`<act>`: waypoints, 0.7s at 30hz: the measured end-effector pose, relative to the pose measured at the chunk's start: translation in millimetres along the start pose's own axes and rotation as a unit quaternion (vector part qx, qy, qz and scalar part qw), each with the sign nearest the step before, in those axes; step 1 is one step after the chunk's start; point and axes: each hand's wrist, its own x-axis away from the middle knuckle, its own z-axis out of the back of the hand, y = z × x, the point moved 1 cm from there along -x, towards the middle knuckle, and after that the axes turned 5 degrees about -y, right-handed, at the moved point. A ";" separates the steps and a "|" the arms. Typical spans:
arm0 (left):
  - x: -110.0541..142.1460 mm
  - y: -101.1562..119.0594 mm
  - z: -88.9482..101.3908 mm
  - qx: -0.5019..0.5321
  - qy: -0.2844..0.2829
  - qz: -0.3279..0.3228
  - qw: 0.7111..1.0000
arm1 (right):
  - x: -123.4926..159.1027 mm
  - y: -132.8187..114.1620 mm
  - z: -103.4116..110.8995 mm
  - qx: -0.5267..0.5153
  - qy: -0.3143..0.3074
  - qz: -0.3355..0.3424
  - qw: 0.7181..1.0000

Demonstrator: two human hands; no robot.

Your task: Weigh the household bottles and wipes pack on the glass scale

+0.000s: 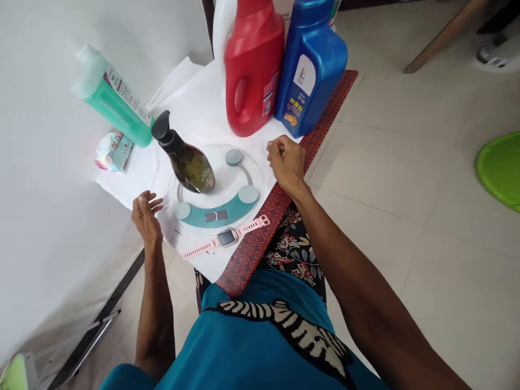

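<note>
A dark pump bottle (195,167) with a black pump head stands on a round glass scale (219,215), toward its back left. The scale's small display is lit, but I cannot read it. My left hand (148,219) hovers left of the scale, fingers apart and holding nothing. Beyond the scale's right side, my right hand (287,163) is loosely closed near the table edge, with nothing visible in it. A smartwatch (226,237) with a pink strap lies stretched out along the scale's near side.
Red (254,65) and blue (311,70) jugs stand at the back right. A green liquid bottle (117,105) and a small soft pack (115,151) are by the left wall. White cloth (182,89) covers the table over a red patterned border (252,246). A green stool (501,170) is far right.
</note>
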 end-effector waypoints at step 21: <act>19.2 39.0 -27.1 -0.082 -0.096 -0.125 0.984 | -1.9 12.0 -4.7 -0.019 -0.009 -0.012 1.000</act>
